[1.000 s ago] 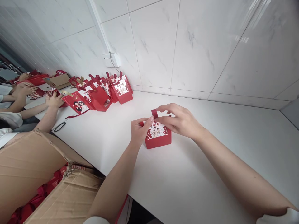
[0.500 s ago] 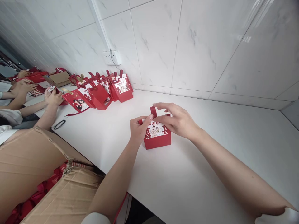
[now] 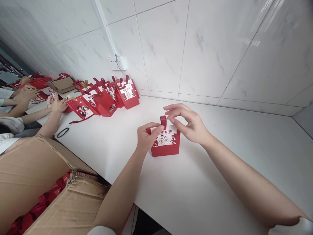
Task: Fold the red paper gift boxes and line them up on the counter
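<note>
Left grip (image 3: 146, 137) pinches the top of the red wedding gift box (image 3: 165, 150), upright on the table (image 3: 190, 195). Right grip (image 3: 192, 124) unclenched, fingers parted just beside the ribbon loop (image 3: 163, 121).

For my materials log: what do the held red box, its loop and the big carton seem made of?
Red box: probably matte card, from its flat panels and crisp edges. Loop: likely satin-like ribbon, a thin band with slight sheen. Carton: apparently dull brown cardboard, creased, ragged-edged.
</note>
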The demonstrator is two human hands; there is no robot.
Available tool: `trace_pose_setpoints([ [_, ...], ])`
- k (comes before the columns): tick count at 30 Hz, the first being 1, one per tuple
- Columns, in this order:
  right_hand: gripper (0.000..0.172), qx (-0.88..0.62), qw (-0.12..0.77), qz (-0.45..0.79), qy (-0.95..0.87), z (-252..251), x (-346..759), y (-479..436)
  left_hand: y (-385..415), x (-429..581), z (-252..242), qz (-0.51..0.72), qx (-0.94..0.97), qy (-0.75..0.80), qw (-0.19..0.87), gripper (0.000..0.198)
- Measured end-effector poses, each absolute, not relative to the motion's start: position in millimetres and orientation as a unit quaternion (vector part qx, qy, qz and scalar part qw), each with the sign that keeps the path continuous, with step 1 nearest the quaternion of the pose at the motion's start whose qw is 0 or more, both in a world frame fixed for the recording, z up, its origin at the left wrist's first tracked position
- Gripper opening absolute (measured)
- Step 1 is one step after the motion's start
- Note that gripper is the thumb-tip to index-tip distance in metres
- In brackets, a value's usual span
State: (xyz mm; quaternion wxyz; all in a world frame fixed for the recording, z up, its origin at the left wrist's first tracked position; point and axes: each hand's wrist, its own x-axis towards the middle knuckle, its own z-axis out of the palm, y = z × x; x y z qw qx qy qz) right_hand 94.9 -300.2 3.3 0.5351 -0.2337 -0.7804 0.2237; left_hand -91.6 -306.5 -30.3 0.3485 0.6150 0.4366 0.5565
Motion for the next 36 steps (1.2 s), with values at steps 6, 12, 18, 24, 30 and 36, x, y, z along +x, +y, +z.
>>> trace_pose_setpoints([
  [6,0.009,-0.254,0.479,0.394,-0.742,5.8,97.6,-301.5,-310.4,-89.5,-28.1,0.539,0.629,0.445,0.341,0.022],
  [12,0.02,-0.26,0.432,0.459,-0.731,4.4,100.4,-300.0,-309.4,-89.9,-27.7,0.539,0.605,0.434,0.395,0.019],
  [18,0.023,-0.228,0.45,0.482,-0.716,10.2,102.5,-300.7,-307.9,-87.9,-28.9,0.525,0.581,0.418,0.461,0.023],
  [24,0.027,-0.214,0.492,0.407,-0.74,8.5,106.3,-292.4,-299.2,-89.7,-36.8,0.569,0.572,0.397,0.438,0.04],
  [30,0.021,-0.259,0.454,0.387,-0.76,6.4,124.6,-280.5,-279.4,-100.4,-48.6,0.523,0.654,0.395,0.379,0.041],
  [36,0.054,-0.335,0.358,0.418,-0.765,-15.7,138.4,-264.2,-261.9,-124.1,-55.5,0.406,0.69,0.426,0.42,0.057],
])
